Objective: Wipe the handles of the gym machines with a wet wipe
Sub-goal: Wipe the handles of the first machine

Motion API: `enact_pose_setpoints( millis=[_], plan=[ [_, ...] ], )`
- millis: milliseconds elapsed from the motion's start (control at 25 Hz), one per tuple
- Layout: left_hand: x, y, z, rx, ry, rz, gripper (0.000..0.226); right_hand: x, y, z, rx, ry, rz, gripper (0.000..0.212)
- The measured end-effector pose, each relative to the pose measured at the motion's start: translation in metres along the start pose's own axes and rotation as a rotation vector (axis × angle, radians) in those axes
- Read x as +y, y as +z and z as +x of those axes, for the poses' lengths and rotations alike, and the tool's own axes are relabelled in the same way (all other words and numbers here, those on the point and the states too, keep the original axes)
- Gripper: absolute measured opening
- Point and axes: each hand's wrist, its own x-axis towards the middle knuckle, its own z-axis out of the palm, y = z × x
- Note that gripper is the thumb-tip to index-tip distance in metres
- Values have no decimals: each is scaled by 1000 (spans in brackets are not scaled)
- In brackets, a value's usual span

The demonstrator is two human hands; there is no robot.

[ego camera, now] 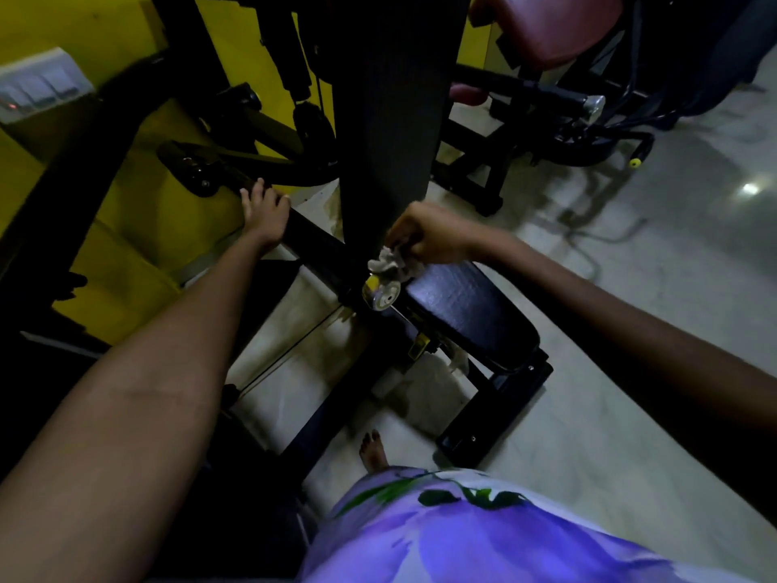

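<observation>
Right hand pinches wet wipe against handle (chrome-capped end); left hand rests flat on handle.

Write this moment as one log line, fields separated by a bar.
step: wiping handle | right hand: grips wet wipe on bar near chrome end cap | left hand: rests on same bar

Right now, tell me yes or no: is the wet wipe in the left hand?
No, the right hand grips the crumpled wet wipe at the bar's chrome end cap, while the left hand rests on the black bar.
</observation>
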Motion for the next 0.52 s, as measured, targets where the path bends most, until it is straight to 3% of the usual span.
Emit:
enact_pose_setpoints(
  millis=[120, 200, 280, 400, 520],
  plan=[
    [2, -2, -5, -43, -50, -64, 39, -4, 27, 14, 213, 48, 147, 29],
    [9, -6, -7, -39, -123, -225, 40, -8, 53, 12, 255, -7, 188, 28],
    [23, -10, -18, -32, -206, -363, 40, -3, 56, 2, 250, -89, 155, 29],
    [43, -2, -48, -7, -199, -451, 34, 12, 24, -7, 98, -157, 111, 31],
    [52, 1, -57, 18, -215, -528, 32, 13, 20, -2, 121, -58, 215, 32]
  ],
)
